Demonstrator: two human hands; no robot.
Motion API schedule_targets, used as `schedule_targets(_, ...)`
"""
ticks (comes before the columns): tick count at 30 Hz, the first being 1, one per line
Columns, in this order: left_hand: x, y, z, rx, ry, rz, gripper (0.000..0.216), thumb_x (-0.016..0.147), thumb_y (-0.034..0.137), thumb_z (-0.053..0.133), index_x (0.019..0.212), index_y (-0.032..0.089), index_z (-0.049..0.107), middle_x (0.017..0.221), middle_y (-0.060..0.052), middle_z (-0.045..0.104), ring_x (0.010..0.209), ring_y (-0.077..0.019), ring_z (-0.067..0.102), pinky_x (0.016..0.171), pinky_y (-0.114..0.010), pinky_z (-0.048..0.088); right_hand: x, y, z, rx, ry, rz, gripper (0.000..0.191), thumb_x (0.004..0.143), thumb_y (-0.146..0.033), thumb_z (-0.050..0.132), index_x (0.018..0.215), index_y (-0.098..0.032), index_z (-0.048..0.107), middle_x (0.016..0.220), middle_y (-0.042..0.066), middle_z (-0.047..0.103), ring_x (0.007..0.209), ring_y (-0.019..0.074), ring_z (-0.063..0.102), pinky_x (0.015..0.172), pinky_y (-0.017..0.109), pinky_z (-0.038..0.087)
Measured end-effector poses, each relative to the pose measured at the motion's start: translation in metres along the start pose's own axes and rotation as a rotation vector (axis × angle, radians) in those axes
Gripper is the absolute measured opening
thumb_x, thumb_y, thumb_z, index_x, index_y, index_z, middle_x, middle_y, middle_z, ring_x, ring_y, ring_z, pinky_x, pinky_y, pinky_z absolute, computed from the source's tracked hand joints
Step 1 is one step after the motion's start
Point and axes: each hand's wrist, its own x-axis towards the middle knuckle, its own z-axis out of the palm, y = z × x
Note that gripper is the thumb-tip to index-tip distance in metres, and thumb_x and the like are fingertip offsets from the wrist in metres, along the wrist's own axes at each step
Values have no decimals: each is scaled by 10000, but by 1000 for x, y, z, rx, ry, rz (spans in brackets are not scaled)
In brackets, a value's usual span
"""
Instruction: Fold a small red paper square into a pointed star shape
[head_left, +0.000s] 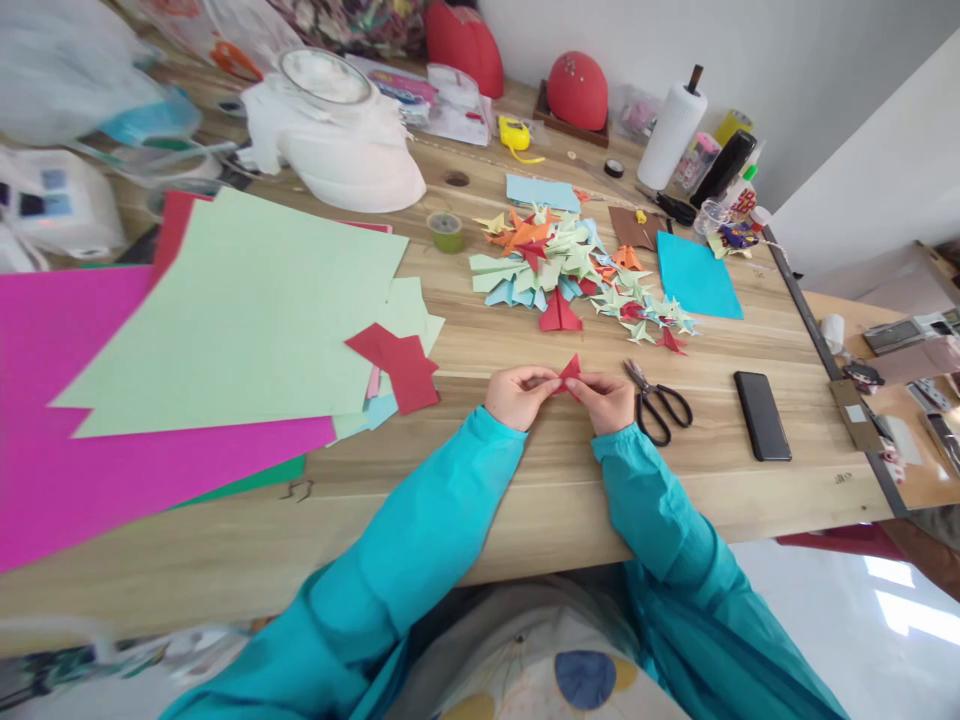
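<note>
Fingers [541, 378] of left hand [514, 397], right hand [610, 403] in pinch on one red paper fold [570, 371]; one scissors [660, 402] beside.

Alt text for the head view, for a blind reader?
The left hand and right hand, in teal sleeves, pinch a folded red paper piece between them above a wooden table. Black scissors and a phone lie to their right, a pile of folded paper shapes beyond, a pink sheet and pale green sheet at left.

Both hands, the left hand [514, 396] and the right hand [609, 402], pinch a small folded red paper piece [568, 374] just above the wooden desk [570, 480]. Black-handled scissors [658, 402] lie just beside the right one, a black phone [762, 415] farther right.
</note>
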Motion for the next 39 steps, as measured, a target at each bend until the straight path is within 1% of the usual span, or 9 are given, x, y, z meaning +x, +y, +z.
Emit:
schedule_targets(4, 0, -3, 0, 29, -1, 8, 170, 555, 281, 694, 633, 136, 651, 580, -34, 656, 550, -158, 607, 558, -271, 487, 0, -2, 1, 100, -5, 65, 273, 455, -310, 762, 608, -144, 609, 543, 7, 639, 490, 136, 577, 527, 288, 490)
schedule_targets(9, -1, -1, -1, 11, -52, -10, 167, 542, 276, 701, 614, 137, 642, 561, -37, 652, 538, -160, 606, 553, -273, 488, 1, -7, 0, 190, -89, 92, 387, 458, -313, 761, 778, -170, 596, 489, -42, 600, 438, 116, 556, 469, 254, 467)
schedule_targets(12, -2, 2, -1, 0, -86, -29, 168, 528, 271, 711, 599, 137, 639, 563, -40, 654, 544, -165, 610, 558, -277, 487, 2, -9, -1, 157, -141, 80, 294, 496, -349, 738, 694, -165, 621, 479, -32, 592, 399, 94, 505, 407, 230, 411)
schedule_targets(15, -2, 3, -2, 21, -79, -31, 173, 517, 274, 717, 594, 138, 643, 565, -41, 655, 543, -169, 609, 556, -283, 486, 1, -9, -1, 108, -153, 32, 239, 531, -373, 715, 592, -163, 619, 511, -10, 610, 419, 91, 496, 408, 228, 392)
schedule_targets(25, -1, 0, -2, 94, -67, -20, 184, 525, 286, 708, 606, 136, 639, 577, -42, 649, 546, -163, 602, 550, -283, 484, 2, -4, -3, 46, -121, -46, 190, 582, -354, 685, 630, -171, 659, 580, 2, 638, 504, 113, 535, 496, 254, 436)
schedule_targets(29, -1, 0, 1, -71, -66, -69, 275, 476, 271, 738, 656, 139, 577, 579, -21, 640, 538, -151, 603, 553, -282, 493, 1, -2, -3, 12, -78, -102, 172, 596, -338, 677, 627, -170, 660, 582, 8, 635, 512, 118, 540, 500, 257, 439)
schedule_targets(33, 0, 0, 2, -200, -75, -131, 395, 415, 289, 773, 678, 144, 518, 587, -17, 643, 552, -156, 615, 595, -307, 504, 1, 0, -3, -8, -57, -142, 165, 611, -334, 667, 612, -170, 652, 536, -2, 603, 467, 106, 506, 446, 242, 409)
schedule_targets(36, 2, 1, 1, -224, -77, -147, 370, 449, 354, 758, 659, 137, 544, 592, -29, 648, 566, -158, 620, 626, -312, 505, 2, 0, -4, -11, -27, -159, 152, 616, -326, 665, 604, -175, 649, 543, -2, 605, 474, 110, 510, 448, 244, 410)
schedule_targets(39, 2, 1, 1, -278, -94, -196, 353, 491, 394, 730, 671, 134, 573, 602, -30, 653, 569, -168, 623, 607, -323, 512, 2, -1, -4, -12, -10, -179, 140, 616, -314, 665, 601, -176, 648, 556, 0, 612, 503, 117, 525, 476, 250, 424)
